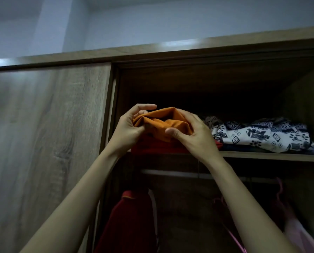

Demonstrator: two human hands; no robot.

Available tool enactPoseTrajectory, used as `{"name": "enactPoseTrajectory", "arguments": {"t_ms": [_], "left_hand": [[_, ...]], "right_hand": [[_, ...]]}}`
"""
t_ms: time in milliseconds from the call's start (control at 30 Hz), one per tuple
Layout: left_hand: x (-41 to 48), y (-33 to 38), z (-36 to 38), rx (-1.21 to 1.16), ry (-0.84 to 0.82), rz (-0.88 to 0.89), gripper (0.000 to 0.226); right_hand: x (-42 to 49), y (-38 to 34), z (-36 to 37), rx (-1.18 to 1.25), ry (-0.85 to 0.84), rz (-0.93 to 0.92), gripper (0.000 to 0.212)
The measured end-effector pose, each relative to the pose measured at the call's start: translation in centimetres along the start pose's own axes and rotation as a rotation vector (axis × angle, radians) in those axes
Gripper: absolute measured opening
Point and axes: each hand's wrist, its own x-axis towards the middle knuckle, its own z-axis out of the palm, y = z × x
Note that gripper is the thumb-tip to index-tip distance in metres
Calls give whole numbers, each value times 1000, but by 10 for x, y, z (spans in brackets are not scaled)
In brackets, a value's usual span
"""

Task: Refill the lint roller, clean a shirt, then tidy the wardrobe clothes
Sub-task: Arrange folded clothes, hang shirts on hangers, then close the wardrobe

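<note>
An orange garment (161, 123), bunched up, sits on the upper wardrobe shelf (262, 156) on top of a folded red garment (152, 146). My left hand (129, 128) grips its left side, thumb under a fold and fingers curled over the top. My right hand (192, 134) holds its right side, with the thumb pressed on the front and the fingers wrapped behind. Both arms reach upward to the shelf.
A white and dark blue patterned cloth pile (262, 136) lies to the right on the same shelf. A closed wooden door (48, 143) stands at left. Below the shelf runs a hanging rail (180, 173), with a red garment (130, 221) and pink hangers (231, 232).
</note>
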Motion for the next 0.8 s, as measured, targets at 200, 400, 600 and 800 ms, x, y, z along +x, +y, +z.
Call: {"name": "enactPoseTrajectory", "arguments": {"t_ms": [200, 400, 600, 800], "left_hand": [[-12, 1, -6, 25, -27, -37, 41], [-15, -4, -10, 82, -65, -37, 40], [-14, -20, -14, 346, -161, -4, 79], [1, -22, -2, 384, 80, 68, 20]], "right_hand": [[8, 10, 17, 216, 68, -81, 47], [13, 26, 19, 383, 100, -93, 35], [19, 27, 18, 413, 128, -67, 13], [27, 28, 20, 405, 205, -37, 19]]}}
